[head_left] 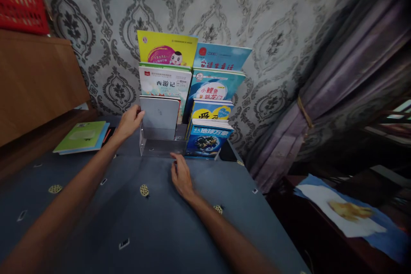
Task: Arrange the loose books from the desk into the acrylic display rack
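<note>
A clear stepped rack [162,147] stands against the wall with books in two columns. My left hand [130,122] has its fingers closed at the left edge of a plain grey book [159,113] in the left column. Behind that book are a white book [165,81] and a yellow one [168,47]. The right column holds blue books, with an earth-cover book [205,142] in front. My right hand [182,175] is at the rack's front edge, fingers curled but apart, holding nothing.
Green and light blue books [81,137] lie on the left of the dark table cover [128,214]. A dark flat object [227,152] lies right of the rack. A wooden cabinet [38,81] bears a red basket [21,2]. A curtain [282,137] hangs at right.
</note>
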A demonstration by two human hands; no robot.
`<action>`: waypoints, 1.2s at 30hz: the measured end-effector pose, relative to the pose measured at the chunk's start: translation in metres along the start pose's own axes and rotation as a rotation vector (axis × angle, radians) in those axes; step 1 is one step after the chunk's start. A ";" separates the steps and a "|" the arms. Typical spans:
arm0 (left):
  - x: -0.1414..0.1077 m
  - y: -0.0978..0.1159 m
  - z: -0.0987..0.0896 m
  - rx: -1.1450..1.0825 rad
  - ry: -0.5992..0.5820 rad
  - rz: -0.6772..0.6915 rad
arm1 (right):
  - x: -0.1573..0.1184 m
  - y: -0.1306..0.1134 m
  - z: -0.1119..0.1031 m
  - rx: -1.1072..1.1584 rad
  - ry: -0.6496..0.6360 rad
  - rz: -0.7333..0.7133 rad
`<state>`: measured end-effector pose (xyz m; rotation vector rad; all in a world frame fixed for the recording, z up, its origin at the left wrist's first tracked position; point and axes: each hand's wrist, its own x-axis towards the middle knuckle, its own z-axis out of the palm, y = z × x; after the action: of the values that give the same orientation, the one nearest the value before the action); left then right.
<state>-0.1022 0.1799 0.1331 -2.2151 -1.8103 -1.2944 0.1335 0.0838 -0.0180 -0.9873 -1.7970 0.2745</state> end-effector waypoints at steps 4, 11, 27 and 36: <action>-0.003 0.001 -0.004 -0.020 -0.016 0.018 | -0.001 0.000 0.001 0.026 0.005 0.014; -0.008 0.004 -0.008 -0.011 -0.022 0.038 | -0.001 0.002 -0.001 0.031 -0.013 0.028; -0.070 -0.063 -0.023 0.328 -0.073 -0.036 | -0.005 0.012 0.002 0.048 -0.029 0.057; -0.094 -0.137 -0.073 0.724 -0.356 -0.563 | -0.004 0.013 -0.001 0.029 -0.083 0.077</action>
<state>-0.2562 0.1146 0.0617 -1.6464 -2.5875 -0.1318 0.1415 0.0883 -0.0279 -1.0393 -1.8269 0.3929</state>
